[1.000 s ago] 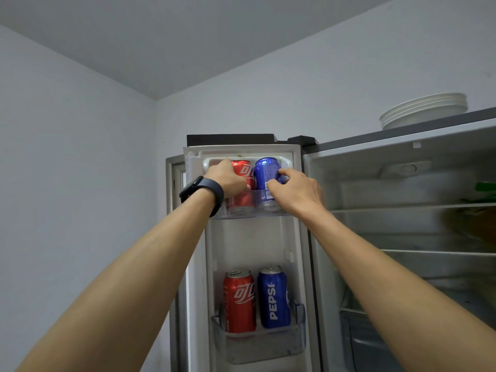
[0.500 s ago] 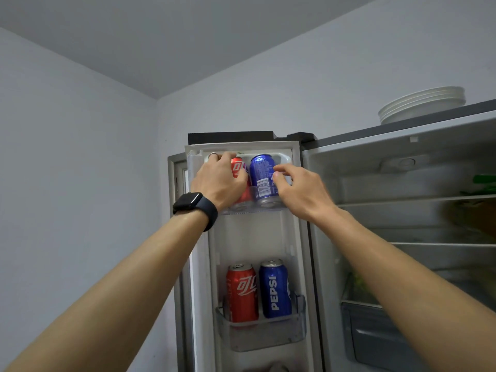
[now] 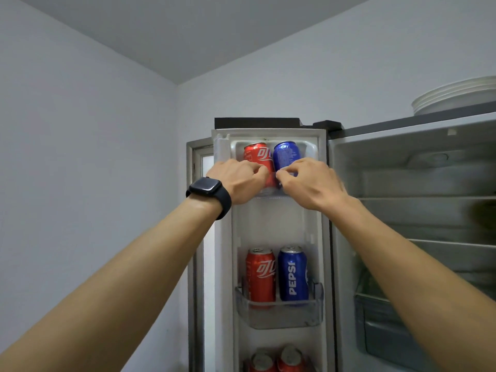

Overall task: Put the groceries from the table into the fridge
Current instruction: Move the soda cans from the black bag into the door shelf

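Note:
The fridge door stands open in front of me. On its top door shelf a red cola can and a blue Pepsi can stand upright side by side. My left hand, with a black watch on the wrist, curls its fingertips on the lower front of the red can. My right hand pinches the lower front of the blue can. Both hands hide the cans' bases and most of the shelf rail.
A second red can and Pepsi can stand in the middle door bin; two more can tops show below. The fridge interior with glass shelves and a drawer is on the right. White plates sit on top.
Both hands have slid down from the cans' sides to their lower fronts, so the upper halves of the two cans now show. My view has tilted slightly.

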